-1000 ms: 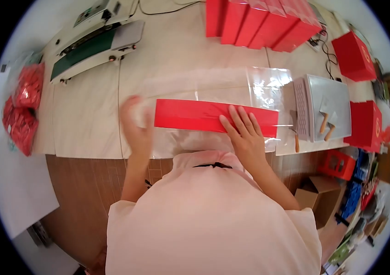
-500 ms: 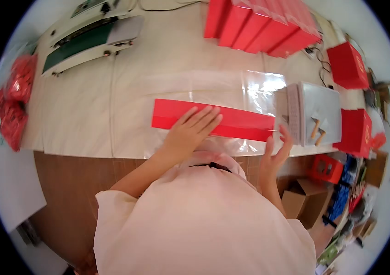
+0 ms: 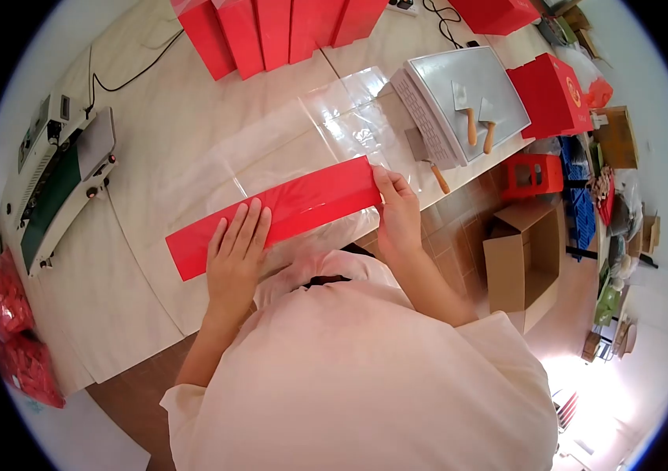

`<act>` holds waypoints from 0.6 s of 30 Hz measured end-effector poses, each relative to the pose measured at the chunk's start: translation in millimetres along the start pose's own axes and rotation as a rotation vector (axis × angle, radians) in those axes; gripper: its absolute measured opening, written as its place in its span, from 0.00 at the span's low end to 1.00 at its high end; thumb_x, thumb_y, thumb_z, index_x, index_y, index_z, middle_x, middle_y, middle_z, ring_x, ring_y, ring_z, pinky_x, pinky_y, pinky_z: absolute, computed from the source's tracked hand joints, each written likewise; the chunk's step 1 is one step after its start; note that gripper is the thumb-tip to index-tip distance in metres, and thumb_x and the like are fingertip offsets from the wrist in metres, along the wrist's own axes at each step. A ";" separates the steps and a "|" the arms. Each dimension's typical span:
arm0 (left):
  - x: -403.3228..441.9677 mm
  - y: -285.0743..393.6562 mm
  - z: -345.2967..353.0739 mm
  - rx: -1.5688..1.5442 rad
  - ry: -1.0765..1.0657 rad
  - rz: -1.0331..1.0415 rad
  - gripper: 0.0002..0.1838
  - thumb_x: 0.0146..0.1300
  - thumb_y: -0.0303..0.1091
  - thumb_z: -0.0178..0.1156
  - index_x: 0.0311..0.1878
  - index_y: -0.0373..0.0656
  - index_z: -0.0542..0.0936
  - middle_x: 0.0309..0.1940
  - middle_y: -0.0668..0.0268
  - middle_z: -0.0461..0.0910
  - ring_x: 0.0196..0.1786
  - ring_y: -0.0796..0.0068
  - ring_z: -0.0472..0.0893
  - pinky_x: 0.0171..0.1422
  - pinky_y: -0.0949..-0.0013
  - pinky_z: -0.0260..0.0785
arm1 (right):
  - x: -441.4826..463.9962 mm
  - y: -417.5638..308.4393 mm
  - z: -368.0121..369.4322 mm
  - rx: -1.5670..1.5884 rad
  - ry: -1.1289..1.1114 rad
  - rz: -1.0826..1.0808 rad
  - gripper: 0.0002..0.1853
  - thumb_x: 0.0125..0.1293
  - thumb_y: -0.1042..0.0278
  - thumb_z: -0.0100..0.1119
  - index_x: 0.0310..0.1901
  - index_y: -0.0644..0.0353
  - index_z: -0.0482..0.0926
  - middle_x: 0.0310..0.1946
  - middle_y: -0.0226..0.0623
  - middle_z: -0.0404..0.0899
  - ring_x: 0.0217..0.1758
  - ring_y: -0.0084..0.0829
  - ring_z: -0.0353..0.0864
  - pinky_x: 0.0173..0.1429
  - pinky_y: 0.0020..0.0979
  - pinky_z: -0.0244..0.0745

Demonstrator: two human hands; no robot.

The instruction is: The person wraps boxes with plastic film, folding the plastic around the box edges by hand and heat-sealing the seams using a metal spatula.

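A long, narrow red box [image 3: 310,196] lies slantwise near the table's front edge, with clear plastic film [image 3: 342,118] around it and spread out beyond its far side. My left hand [image 3: 237,243] rests flat on the box's left part, fingers stretched out. At the right end, my right hand [image 3: 398,206] is closed around the box's corner, its fingers bent and close together. Whether film is also pinched in those fingers cannot be made out.
Several red boxes [image 3: 275,31] stand at the back. On the right, a grey-topped case [image 3: 467,86] carries scrapers with wooden handles [image 3: 488,137]. A sealing machine [image 3: 59,180] and red bags [image 3: 16,314] are at left. An open cardboard box [image 3: 518,251] stands on the floor.
The view has turned, so the table appears slanted. My right hand has closed on the box's right end, where its fingers were apart before. My left hand stays flat on the box, nearer its left end.
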State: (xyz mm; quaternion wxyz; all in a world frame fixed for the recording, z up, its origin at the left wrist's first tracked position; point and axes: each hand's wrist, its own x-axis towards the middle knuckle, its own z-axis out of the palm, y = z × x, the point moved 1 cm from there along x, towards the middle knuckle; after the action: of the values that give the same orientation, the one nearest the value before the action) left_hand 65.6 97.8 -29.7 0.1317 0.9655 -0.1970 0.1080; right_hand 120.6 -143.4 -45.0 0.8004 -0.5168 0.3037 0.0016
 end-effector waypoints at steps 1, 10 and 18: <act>-1.6 -0.2 0.8 0.003 0.001 0.000 0.37 0.49 0.25 0.67 0.67 0.44 0.71 0.69 0.65 0.69 0.71 0.66 0.68 0.72 0.57 0.60 | -0.7 0.8 0.1 0.007 0.004 0.001 0.12 0.68 0.62 0.63 0.43 0.63 0.79 0.40 0.29 0.80 0.46 0.20 0.75 0.55 0.24 0.68; -1.8 -1.3 -3.9 -0.028 0.007 -0.008 0.32 0.52 0.25 0.64 0.65 0.44 0.73 0.67 0.64 0.71 0.70 0.67 0.69 0.71 0.58 0.59 | -8.1 2.1 -0.8 0.076 -0.059 0.007 0.14 0.69 0.62 0.61 0.47 0.64 0.77 0.42 0.32 0.80 0.47 0.21 0.75 0.57 0.25 0.68; 0.0 -1.4 -7.0 -0.082 0.009 -0.028 0.35 0.47 0.25 0.67 0.64 0.45 0.75 0.65 0.64 0.72 0.68 0.67 0.71 0.70 0.58 0.61 | -63.4 1.6 2.4 -0.809 -0.429 -1.027 0.23 0.50 0.70 0.72 0.46 0.60 0.73 0.44 0.40 0.73 0.47 0.40 0.73 0.53 0.37 0.68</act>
State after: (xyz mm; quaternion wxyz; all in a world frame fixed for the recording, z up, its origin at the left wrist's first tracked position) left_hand 65.1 101.1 -23.4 0.1736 0.9614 -0.1871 0.1024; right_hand 69.5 -120.8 -14.7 0.4864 -0.8417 -0.1691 -0.1624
